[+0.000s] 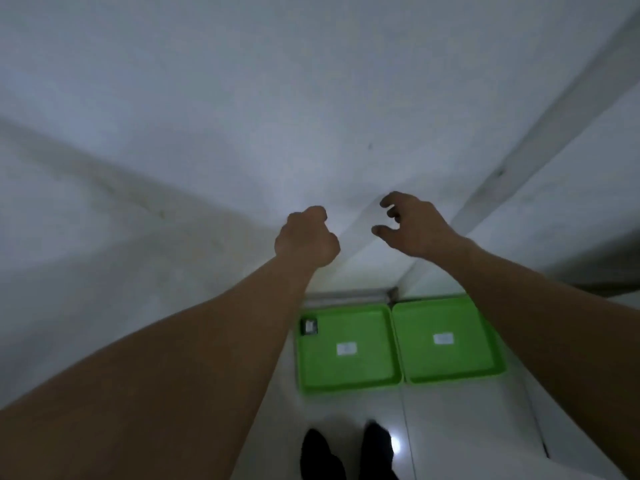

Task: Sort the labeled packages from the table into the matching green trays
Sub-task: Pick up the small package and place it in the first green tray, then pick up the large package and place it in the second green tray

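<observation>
Two green trays lie side by side on the white floor below me. The left tray (348,375) has a white label in its middle and a small dark package (309,326) in its far left corner. The right tray (450,365) holds only a white label. My left hand (306,239) is raised in front of the white wall with its fingers curled shut, and I see nothing in it. My right hand (412,225) hovers beside it, fingers spread and curved, holding nothing. No table is in view.
White walls (242,116) fill most of the view and meet in a corner behind the trays. My dark shoes (346,452) stand on the glossy floor just in front of the trays. A grey metal strip (349,294) runs behind the left tray.
</observation>
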